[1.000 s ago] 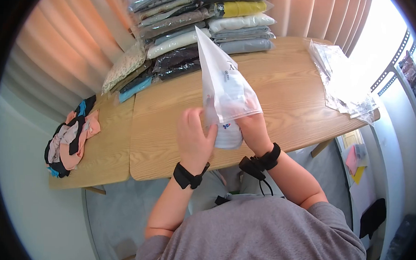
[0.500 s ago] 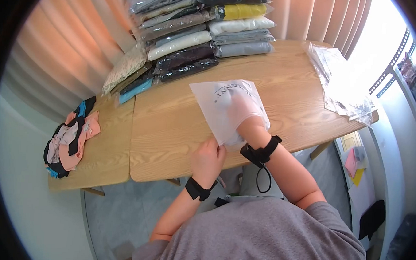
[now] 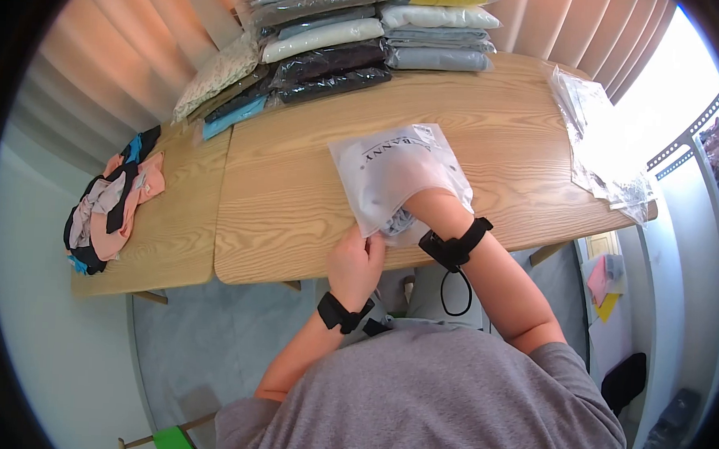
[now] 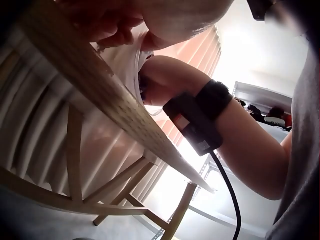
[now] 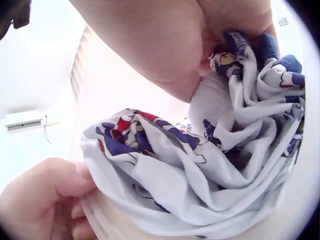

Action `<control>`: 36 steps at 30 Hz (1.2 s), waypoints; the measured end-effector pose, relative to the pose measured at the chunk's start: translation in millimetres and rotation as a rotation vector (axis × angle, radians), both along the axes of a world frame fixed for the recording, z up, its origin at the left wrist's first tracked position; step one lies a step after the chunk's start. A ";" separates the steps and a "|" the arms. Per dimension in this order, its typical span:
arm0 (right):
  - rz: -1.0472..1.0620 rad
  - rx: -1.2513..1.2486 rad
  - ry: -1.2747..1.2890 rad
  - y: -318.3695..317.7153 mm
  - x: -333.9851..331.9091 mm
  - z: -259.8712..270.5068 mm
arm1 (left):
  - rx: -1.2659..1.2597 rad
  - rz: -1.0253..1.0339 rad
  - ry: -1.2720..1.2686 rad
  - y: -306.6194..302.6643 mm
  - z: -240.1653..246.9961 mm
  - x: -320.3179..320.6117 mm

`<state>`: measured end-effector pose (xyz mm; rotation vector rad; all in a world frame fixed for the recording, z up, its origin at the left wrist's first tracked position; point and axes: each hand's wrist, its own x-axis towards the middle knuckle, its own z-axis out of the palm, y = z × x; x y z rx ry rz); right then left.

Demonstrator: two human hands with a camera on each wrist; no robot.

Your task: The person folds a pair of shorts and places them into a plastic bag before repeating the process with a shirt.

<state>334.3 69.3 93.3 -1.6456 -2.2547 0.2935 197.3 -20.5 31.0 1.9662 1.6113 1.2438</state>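
A frosted white bag (image 3: pixel 374 172) with dark lettering lies on the table near its front edge. My right hand (image 3: pixel 415 172) is inside it, seen faintly through the film. In the right wrist view, that hand (image 5: pixel 220 30) has its fingers curled into a bunched white cloth (image 5: pixel 165 175) with blue and red print, inside the bag. My left hand (image 3: pixel 356 261) pinches the bag's near left corner at the opening; the right wrist view shows its thumb and fingers (image 5: pixel 77 180) on the bag's edge.
Stacks of bagged folded clothes (image 3: pixel 328 40) stand at the back of the table (image 3: pixel 295 213). Loose clothes (image 3: pixel 112 207) lie at the far left. Clear plastic bags (image 3: pixel 599 148) lie at the right end. A shelf (image 3: pixel 676 160) stands beyond.
The bag has come down from upright to flat on the table. My right hand has gone deeper into it, and my left hand has moved to its corner and pinches it.
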 end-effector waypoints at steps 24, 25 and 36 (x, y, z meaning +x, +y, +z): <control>-0.124 -0.078 -0.115 -30.9 15.4 -3.3 | 0.132 -0.086 0.175 -0.2 -21.4 -5.0; -0.064 0.038 -0.136 -34.0 13.4 -8.5 | 0.136 -0.081 0.175 1.0 -20.6 -4.6; 0.265 0.175 -0.110 -25.2 -4.8 -33.6 | 0.138 -0.114 0.207 0.4 -23.4 -8.7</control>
